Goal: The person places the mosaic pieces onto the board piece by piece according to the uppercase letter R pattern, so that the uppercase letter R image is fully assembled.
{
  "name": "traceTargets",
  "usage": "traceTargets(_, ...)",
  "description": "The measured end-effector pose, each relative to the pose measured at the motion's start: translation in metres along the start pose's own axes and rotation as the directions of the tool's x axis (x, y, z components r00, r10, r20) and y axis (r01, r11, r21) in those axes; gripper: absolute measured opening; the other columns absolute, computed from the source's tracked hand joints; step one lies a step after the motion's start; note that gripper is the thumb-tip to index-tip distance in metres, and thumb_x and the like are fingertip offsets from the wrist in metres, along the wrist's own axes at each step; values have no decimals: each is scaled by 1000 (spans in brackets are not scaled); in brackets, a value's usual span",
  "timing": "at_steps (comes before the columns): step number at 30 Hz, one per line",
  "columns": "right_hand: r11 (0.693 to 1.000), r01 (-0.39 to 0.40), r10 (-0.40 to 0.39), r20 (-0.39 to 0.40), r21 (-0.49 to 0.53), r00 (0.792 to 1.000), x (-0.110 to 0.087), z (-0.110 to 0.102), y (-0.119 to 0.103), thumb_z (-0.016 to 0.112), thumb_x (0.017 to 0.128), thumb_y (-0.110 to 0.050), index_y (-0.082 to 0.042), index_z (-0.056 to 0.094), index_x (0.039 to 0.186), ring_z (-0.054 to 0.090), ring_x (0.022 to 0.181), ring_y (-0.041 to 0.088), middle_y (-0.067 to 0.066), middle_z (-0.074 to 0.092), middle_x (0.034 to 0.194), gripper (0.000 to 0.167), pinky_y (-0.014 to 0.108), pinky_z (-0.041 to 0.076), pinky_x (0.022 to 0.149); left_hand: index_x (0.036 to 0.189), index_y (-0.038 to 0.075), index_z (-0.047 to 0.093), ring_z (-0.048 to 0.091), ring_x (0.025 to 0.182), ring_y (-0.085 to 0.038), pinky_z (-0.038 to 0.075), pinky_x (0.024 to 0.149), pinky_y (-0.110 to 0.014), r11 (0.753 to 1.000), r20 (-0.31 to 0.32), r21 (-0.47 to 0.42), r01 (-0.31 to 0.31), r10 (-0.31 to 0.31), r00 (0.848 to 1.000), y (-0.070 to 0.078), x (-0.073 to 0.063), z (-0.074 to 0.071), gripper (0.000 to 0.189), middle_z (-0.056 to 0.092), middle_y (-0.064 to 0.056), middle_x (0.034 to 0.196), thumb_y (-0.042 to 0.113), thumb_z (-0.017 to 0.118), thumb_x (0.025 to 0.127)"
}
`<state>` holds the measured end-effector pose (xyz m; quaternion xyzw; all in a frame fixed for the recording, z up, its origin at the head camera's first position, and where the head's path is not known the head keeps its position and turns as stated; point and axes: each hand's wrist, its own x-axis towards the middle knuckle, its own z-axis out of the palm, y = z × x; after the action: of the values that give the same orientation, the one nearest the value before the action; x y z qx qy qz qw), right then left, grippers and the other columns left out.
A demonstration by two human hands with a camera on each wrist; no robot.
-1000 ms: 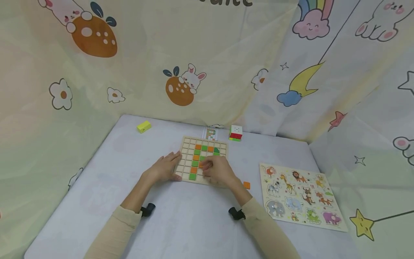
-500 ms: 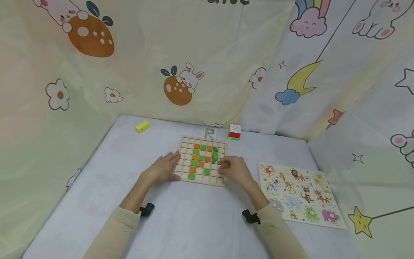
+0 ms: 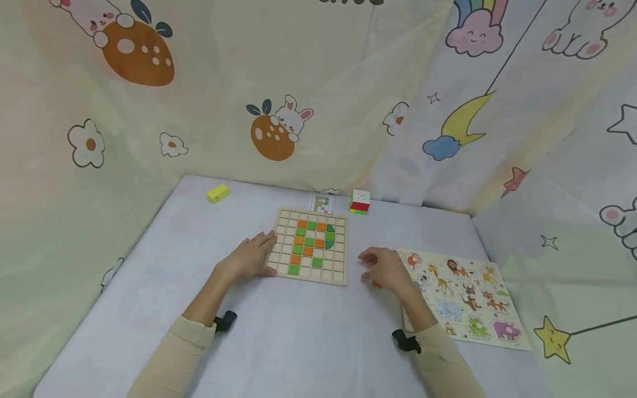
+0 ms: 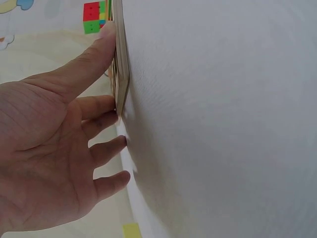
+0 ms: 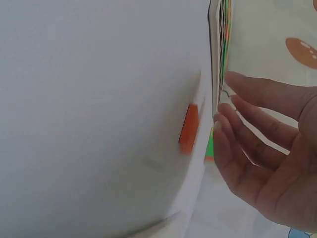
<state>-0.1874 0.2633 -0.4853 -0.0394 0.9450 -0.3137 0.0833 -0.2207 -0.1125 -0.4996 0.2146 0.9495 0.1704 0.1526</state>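
Observation:
A wooden grid board (image 3: 335, 271) lies mid-table, with orange and green tiles (image 3: 309, 242) set in it in an R-like pattern. My left hand (image 3: 249, 257) rests against its left side, fingers spread. In the left wrist view the thumb and two fingertips touch the board's edge (image 4: 121, 59). Right of the board, my right hand (image 3: 385, 268) hovers over a loose orange square tile (image 3: 376, 284), partly hiding it. The right wrist view shows that orange tile (image 5: 189, 130) on the table, apart from the loosely bent fingers, which hold nothing.
An animal puzzle board (image 3: 463, 298) lies at the right, partly under my right forearm. Behind the grid board are a pattern card (image 3: 320, 203) and a colourful cube (image 3: 360, 201). A yellow block (image 3: 218, 193) sits at the back left. Printed cloth hangs behind the table.
My right hand has moved off the grid board to the right, over the loose orange tile. The rounded green piece at the pattern's right is uncovered. My left hand stays against the board.

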Motion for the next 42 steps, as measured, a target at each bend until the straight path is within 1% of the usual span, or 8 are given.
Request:
traceTargets(3, 998, -5, 7, 33, -56, 999, -4, -3, 12, 90, 74, 1, -8, 76, 117, 69, 105, 24, 5, 75, 111, 46, 43, 59, 92, 162, 0, 31, 19, 158, -41, 19, 126, -63, 1000, -2, -1, 0, 0, 1000, 0, 0, 0, 99, 23, -17, 172, 40, 83, 88)
traceTargets(6, 996, -13, 17, 52, -87, 998, -6, -5, 21, 90, 71, 4, -8, 76, 116, 69, 104, 23, 3, 75, 110, 49, 44, 59, 93, 162, 0, 31, 19, 158, -42, 18, 126, -64, 1000, -1, -7, 1, -1, 1000, -1, 0, 0, 99, 23, -17, 172, 39, 83, 88)
traceTargets(13, 992, -18, 25, 58, -125, 998, -8, -8, 28, 89, 70, 6, -11, 77, 98, 64, 84, 17, 0, 72, 89, 35, 37, 58, 78, 162, 0, 30, 18, 158, -42, 18, 126, -64, 1000, 4, -12, 2, -2, 1000, -3, 0, 1, 99, 23, -17, 172, 40, 82, 89)
traceTargets(19, 995, -10, 15, 51, -103, 999, -7, -7, 27, 93, 68, 4, -11, 77, 95, 63, 81, 16, 0, 70, 87, 35, 35, 55, 74, 162, 0, 31, 18, 158, -41, 18, 126, -64, 1000, 0, -14, -1, 1, 1000, -3, 0, 1, 99, 23, -17, 172, 41, 82, 88)
traceTargets(24, 997, 4, 0, 49, -73, 999, -4, -6, 27, 93, 71, 0, -12, 77, 95, 62, 79, 17, 0, 69, 84, 30, 32, 53, 68, 162, 0, 31, 18, 158, -42, 18, 126, -64, 1000, -3, -17, -3, 3, 1000, -2, 0, 1, 99, 23, -17, 171, 40, 83, 88)
traceTargets(30, 996, 83, -81, 40, -44, 996, 3, -7, 15, 91, 76, -5, -12, 79, 99, 65, 75, 13, -2, 73, 83, 27, 32, 55, 67, 163, 0, 31, 19, 158, -42, 18, 126, -63, 1000, -2, -15, 2, -2, 1000, -2, 0, 0, 100, 23, -17, 172, 41, 83, 88)
traceTargets(36, 992, 122, -122, 25, 22, 992, 10, -3, -1, 86, 79, 0, -10, 78, 102, 68, 74, 12, -1, 76, 83, 26, 31, 56, 66, 163, 0, 30, 18, 158, -42, 18, 126, -64, 1000, -2, -12, 3, -3, 1000, -3, 0, 0, 100, 23, -17, 172, 41, 83, 88)
traceTargets(42, 983, 159, -163, 41, 96, 986, 14, 6, -15, 88, 80, -2, -7, 78, 105, 69, 74, 12, -3, 77, 81, 28, 30, 54, 66, 163, -1, 30, 18, 158, -42, 18, 126, -64, 1000, 7, -10, 7, -7, 1000, 2, -2, -3, 100, 23, -17, 172, 40, 83, 88)
